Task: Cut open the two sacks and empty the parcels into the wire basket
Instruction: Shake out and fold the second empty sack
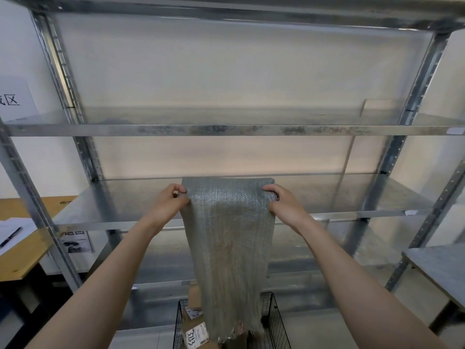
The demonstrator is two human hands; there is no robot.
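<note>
step in hand: emptying. the metal rack (pixel 226 129) fills the frame behind. the grey woven sack (pixel 226 248) hangs limp and inverted at frame centre, its frayed cut mouth reaching into the wire basket (pixel 276 321) at bottom centre, over the parcels (pixel 197 333). left hand (pixel 168 205) and right hand (pixel 284 202) each pinch an upper corner, fingers curled into the weave. hold the mouth inside the rim; shake until nothing drops.

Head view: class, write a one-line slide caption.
Left hand and right hand grip a limp grey woven sack upended over cardboard parcels in a black wire basket.
</note>
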